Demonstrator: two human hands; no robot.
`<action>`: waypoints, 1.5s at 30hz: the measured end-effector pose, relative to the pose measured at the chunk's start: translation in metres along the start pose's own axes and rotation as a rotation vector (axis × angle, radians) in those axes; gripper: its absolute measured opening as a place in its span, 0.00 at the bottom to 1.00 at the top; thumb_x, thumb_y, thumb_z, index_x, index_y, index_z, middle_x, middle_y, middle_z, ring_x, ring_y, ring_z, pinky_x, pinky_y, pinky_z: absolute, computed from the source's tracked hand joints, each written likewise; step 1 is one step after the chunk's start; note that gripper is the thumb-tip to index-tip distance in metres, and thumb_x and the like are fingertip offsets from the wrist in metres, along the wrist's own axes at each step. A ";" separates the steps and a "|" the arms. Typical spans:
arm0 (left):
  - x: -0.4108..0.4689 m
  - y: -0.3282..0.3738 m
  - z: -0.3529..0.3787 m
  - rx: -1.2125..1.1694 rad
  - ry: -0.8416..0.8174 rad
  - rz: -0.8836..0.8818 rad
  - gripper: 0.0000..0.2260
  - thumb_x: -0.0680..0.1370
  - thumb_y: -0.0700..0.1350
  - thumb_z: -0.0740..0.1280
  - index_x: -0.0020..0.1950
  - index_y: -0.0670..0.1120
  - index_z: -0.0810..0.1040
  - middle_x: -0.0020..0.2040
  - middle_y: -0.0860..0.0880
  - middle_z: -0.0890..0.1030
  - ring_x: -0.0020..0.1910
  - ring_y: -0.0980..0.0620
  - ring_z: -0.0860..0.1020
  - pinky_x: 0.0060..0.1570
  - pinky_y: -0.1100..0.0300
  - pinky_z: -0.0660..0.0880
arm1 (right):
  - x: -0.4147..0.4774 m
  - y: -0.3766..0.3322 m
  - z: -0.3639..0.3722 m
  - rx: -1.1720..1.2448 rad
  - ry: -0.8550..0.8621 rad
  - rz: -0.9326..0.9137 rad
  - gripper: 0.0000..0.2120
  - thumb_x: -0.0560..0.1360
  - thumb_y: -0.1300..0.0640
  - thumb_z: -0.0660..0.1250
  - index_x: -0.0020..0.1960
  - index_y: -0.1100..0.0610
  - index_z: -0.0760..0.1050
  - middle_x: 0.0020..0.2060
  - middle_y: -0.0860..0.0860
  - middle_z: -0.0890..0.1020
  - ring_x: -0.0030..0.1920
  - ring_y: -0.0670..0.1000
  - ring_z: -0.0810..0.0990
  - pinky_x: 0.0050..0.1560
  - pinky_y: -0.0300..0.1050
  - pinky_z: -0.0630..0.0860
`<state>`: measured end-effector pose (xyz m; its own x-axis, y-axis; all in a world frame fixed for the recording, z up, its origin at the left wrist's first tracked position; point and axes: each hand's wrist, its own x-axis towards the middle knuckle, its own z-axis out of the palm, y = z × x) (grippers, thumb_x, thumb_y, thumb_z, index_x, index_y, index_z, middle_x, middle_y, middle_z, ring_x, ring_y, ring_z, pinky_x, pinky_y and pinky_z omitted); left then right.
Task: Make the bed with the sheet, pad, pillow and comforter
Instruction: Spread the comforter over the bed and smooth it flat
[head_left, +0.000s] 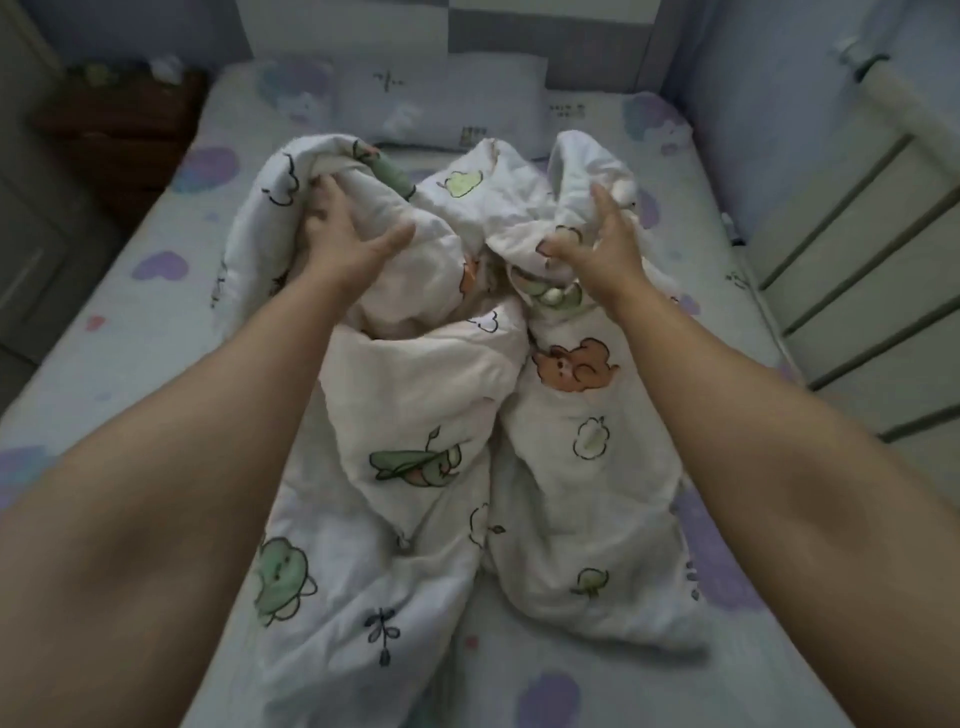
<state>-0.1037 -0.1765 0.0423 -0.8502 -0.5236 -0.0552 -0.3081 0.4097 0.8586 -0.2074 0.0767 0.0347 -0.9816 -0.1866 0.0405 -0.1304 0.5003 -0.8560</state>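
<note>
The fingers (323, 193) of the left hand (337, 234) are stretched out and spread. Their tips lie against a raised fold at the far left of the comforter (431, 395), with the thumb splayed to the right; they are not curled round the cloth. The fingers (602, 200) of the right hand (605, 244) are also straight and apart, with the thumb out to the left. They reach up against an upright fold at the far right of the comforter. The blur hides whether any cloth is caught between thumb and fingers.

Both bare forearms run back to the near corners of the view. The white comforter, printed with green and brown cartoon figures, lies bunched in a long heap down the middle of the bed, on the pale sheet (130, 332) with purple hearts. The pillow (441, 98) lies flat at the far end, just beyond the heap and below the headboard (519, 36). A dark nightstand (119, 124) stands at the far left, and a slatted rail (857, 249) runs along the right side.
</note>
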 end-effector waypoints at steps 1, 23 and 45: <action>-0.003 -0.017 0.014 0.040 -0.058 -0.018 0.50 0.68 0.63 0.72 0.78 0.49 0.46 0.78 0.42 0.50 0.77 0.46 0.52 0.74 0.49 0.55 | -0.004 0.017 0.009 -0.033 -0.053 0.033 0.39 0.70 0.51 0.72 0.75 0.47 0.58 0.74 0.55 0.61 0.73 0.54 0.62 0.72 0.52 0.64; -0.221 -0.186 0.116 0.324 -0.392 -0.049 0.30 0.77 0.41 0.66 0.77 0.46 0.58 0.76 0.42 0.57 0.76 0.48 0.54 0.72 0.57 0.53 | -0.259 0.188 0.110 -0.171 -0.732 0.510 0.16 0.76 0.47 0.67 0.51 0.60 0.76 0.47 0.52 0.78 0.52 0.55 0.77 0.52 0.48 0.73; -0.262 -0.229 0.009 0.250 -0.147 -0.395 0.26 0.77 0.50 0.60 0.75 0.51 0.62 0.73 0.46 0.65 0.70 0.43 0.66 0.71 0.45 0.60 | -0.255 0.136 0.091 0.374 -0.023 0.678 0.30 0.70 0.39 0.70 0.63 0.58 0.69 0.55 0.52 0.78 0.54 0.53 0.79 0.58 0.52 0.77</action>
<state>0.1854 -0.1266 -0.1442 -0.6937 -0.5712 -0.4388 -0.6968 0.3779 0.6096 0.0378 0.1152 -0.1386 -0.8264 0.0390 -0.5617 0.5577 0.1935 -0.8072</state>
